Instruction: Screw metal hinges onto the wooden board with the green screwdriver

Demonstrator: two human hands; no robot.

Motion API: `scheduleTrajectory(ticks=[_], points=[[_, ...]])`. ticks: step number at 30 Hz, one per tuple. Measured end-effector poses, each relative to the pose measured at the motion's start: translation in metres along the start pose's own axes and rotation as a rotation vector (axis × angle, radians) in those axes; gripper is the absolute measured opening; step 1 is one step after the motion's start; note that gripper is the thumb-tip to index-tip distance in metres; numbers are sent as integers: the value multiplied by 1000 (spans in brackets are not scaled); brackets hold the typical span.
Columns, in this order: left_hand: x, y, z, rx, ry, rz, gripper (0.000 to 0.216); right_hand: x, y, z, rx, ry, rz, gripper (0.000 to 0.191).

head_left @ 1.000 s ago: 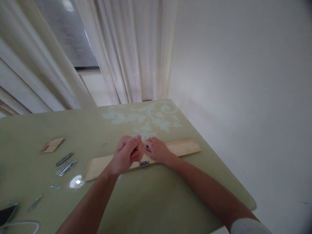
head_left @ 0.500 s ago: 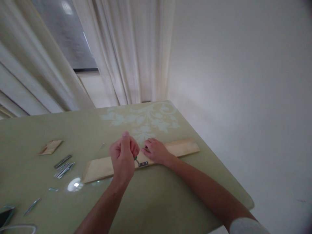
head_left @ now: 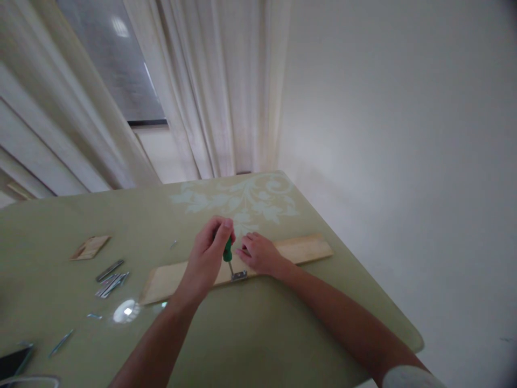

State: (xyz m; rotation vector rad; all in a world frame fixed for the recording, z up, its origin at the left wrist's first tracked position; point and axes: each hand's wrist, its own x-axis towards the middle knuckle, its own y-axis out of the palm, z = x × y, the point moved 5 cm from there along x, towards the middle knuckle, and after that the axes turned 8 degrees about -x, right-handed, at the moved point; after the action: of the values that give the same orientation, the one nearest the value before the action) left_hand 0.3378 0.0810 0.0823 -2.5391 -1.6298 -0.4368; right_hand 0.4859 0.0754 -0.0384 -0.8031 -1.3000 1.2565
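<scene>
Dim, even indoor light. Lamp glare on glossy pale-green table [head_left: 250, 334] at 8 o'clock, another in grey window pane [head_left: 121, 70] at 11. Frame soft; left hand [head_left: 208, 253] smeared. Cream pleated curtains [head_left: 226, 86] bow at 9; corners darken at 1, 5.

Table [head_left: 258, 334]: pale green top, lighter leaf pattern at far edge. On it: long wooden board [head_left: 307, 249], lying flat near the middle; small wooden piece [head_left: 90, 247], far left; bundle of metal strips [head_left: 111, 277] beside it; loose metal bits [head_left: 61, 342]; dark phone [head_left: 14, 362], near corner.
</scene>
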Motion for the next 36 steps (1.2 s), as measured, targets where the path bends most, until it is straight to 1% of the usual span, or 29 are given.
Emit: scheduleTrajectory(ticks=[2,3,4,6,8,10,12,14,15,16,17,19,21,22,23,25,26,27,29,32,34,36], points=[[-10,-2,0,60,54,-189,41,0,0,0,-3,4,-2,21],[-14,-1,2,36,78,-245,44,0,0,0,-3,5,-2,21],[-17,1,4,-16,100,-270,47,0,1,0,-2,6,0,21],[-20,8,10,-146,122,-260,51,0,1,1,0,5,5,21],[-16,15,17,-244,83,-181,53,0,2,1,2,2,14,22],[-7,22,22,-295,-27,-15,55,0,2,1,4,-3,24,23],[1,24,26,-348,-154,189,58,0,3,1,3,-1,29,23],[8,16,25,-419,-237,330,59,0,2,1,0,5,29,23],[11,9,23,-464,-256,363,59,0,2,1,-1,9,27,22],[13,1,21,-509,-260,361,58,0,2,1,-2,11,23,22],[15,-8,19,-532,-261,338,55,0,1,1,-1,11,19,21],[14,-21,14,-496,-245,261,42,0,1,1,1,10,11,21],[9,-26,10,-394,-197,134,26,0,0,1,4,8,7,21],[5,-27,8,-344,-158,54,22,0,0,1,5,9,7,21],[0,-25,7,-312,-113,-35,23,0,0,0,6,9,7,20],[-9,-18,7,-294,-17,-183,36,0,0,1,5,9,9,20],[-13,-12,8,-303,19,-224,43,0,-1,1,4,8,10,20],[-15,-6,9,-310,40,-232,48,0,-1,1,2,8,10,20],[-14,7,13,-307,29,-178,55,0,0,2,0,6,9,21],[-3,18,18,-293,-81,-11,59,0,2,2,4,2,12,23],[6,21,20,-321,-167,137,61,0,3,2,8,-1,16,24],[12,25,21,-357,-246,359,62,0,4,1,11,-5,18,26]])
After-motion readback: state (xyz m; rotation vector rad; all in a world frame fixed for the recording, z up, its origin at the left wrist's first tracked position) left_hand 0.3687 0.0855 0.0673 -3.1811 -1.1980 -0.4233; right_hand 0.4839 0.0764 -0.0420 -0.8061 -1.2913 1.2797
